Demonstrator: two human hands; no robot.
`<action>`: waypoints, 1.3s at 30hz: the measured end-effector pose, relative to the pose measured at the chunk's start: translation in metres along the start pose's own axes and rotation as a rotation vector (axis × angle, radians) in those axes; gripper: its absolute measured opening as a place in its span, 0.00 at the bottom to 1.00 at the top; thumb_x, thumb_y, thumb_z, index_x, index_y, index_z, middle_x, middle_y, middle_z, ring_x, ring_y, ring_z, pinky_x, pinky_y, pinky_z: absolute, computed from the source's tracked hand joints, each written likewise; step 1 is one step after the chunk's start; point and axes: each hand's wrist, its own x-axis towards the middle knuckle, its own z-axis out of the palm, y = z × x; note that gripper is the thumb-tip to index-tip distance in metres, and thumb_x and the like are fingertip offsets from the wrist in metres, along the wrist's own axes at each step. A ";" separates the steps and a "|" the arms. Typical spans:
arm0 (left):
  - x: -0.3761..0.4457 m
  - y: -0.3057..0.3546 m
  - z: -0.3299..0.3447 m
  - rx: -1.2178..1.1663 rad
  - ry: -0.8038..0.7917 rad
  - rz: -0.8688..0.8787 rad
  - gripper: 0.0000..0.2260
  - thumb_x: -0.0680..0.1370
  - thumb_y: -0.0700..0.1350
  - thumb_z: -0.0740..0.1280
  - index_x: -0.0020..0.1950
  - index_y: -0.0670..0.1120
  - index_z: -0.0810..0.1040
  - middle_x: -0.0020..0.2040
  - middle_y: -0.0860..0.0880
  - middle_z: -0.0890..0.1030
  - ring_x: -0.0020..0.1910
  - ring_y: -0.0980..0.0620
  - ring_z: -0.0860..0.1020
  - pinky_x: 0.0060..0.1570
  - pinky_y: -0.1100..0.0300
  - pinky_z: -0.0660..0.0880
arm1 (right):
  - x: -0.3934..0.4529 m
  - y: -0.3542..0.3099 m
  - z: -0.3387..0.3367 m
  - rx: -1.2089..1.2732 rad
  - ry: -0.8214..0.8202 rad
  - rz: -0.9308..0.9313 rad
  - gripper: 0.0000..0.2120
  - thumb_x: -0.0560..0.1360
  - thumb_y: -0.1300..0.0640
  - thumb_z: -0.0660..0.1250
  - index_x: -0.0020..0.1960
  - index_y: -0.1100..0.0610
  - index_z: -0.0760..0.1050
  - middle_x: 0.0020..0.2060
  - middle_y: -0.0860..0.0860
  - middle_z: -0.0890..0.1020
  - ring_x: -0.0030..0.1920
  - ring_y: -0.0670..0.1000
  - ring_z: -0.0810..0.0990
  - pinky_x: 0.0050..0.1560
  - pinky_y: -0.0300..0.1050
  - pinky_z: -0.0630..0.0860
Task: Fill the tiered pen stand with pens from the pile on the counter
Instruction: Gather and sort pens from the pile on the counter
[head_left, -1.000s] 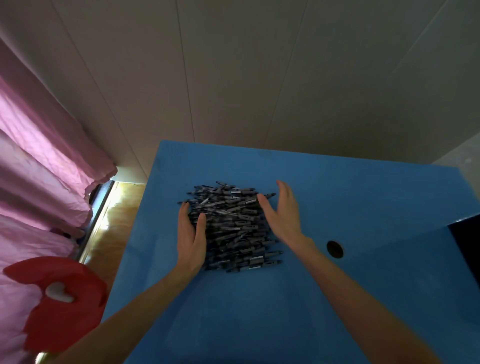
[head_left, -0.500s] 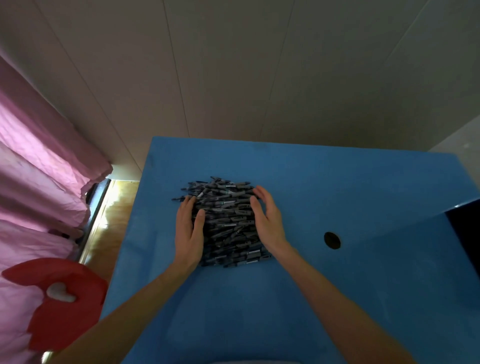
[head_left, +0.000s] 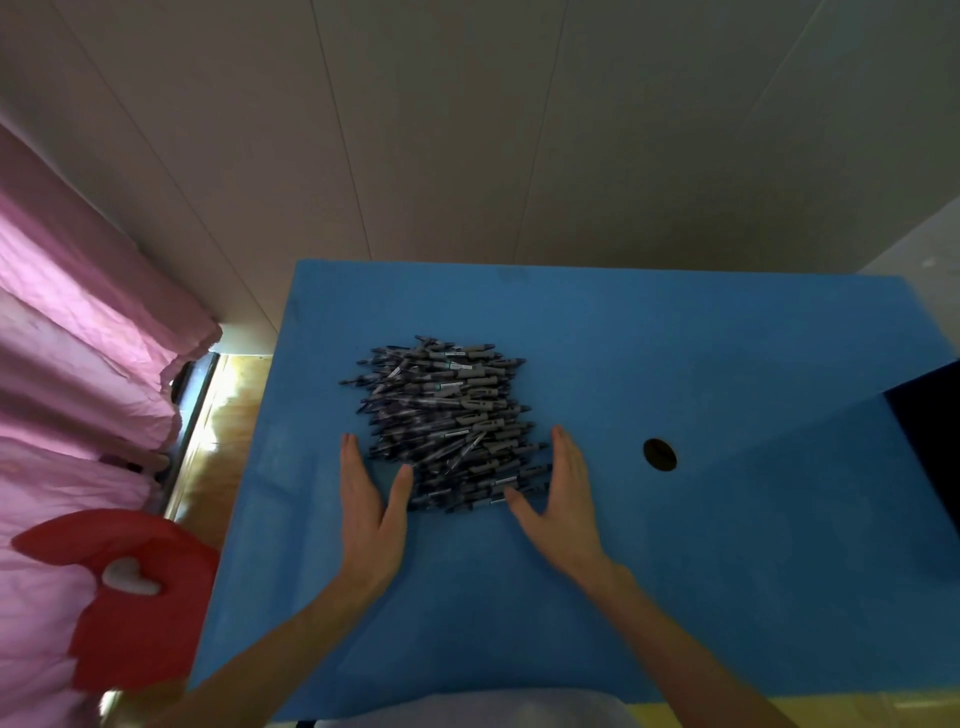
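- Pile of pens (head_left: 447, 421) lies mid-frame on the blue counter (head_left: 727, 571).
- Left hand (head_left: 371, 512) and right hand (head_left: 558, 506) flank its lower edge, fingers straight, holding nothing.
- Best gather a small aligned bundle; no stand is visible.

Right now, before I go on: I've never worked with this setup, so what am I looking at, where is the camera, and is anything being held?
There is no machine here: these are a person's two bare hands, filmed by one wide-angle camera worn on the head, looking forward and down. The left hand and the right hand lie open with straight fingers on the blue counter, flanking the near end of a pile of grey-and-dark pens. Neither hand holds anything. A round dark hole sits in the counter to the right. Pink curtains hang on the left, with a red heart-shaped piece below them. No pen stand is in view.
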 end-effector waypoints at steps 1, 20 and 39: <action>-0.001 0.003 0.004 -0.027 -0.012 0.007 0.46 0.75 0.74 0.57 0.83 0.55 0.40 0.82 0.63 0.43 0.80 0.66 0.44 0.81 0.50 0.48 | -0.002 -0.004 0.005 0.010 -0.001 0.000 0.50 0.76 0.35 0.66 0.83 0.54 0.41 0.82 0.46 0.45 0.81 0.46 0.44 0.80 0.46 0.47; -0.010 0.007 0.000 0.234 -0.041 0.235 0.49 0.73 0.72 0.65 0.83 0.54 0.42 0.83 0.55 0.41 0.81 0.59 0.42 0.79 0.49 0.52 | -0.013 -0.013 0.004 -0.236 -0.128 -0.265 0.56 0.73 0.35 0.67 0.82 0.54 0.32 0.81 0.48 0.33 0.81 0.50 0.35 0.81 0.54 0.45; -0.003 -0.011 -0.005 0.588 -0.101 0.355 0.59 0.67 0.69 0.74 0.83 0.50 0.41 0.83 0.50 0.42 0.82 0.46 0.50 0.78 0.44 0.57 | 0.008 -0.009 -0.008 -0.358 -0.109 -0.322 0.61 0.69 0.27 0.68 0.82 0.53 0.33 0.81 0.50 0.36 0.81 0.51 0.38 0.81 0.57 0.46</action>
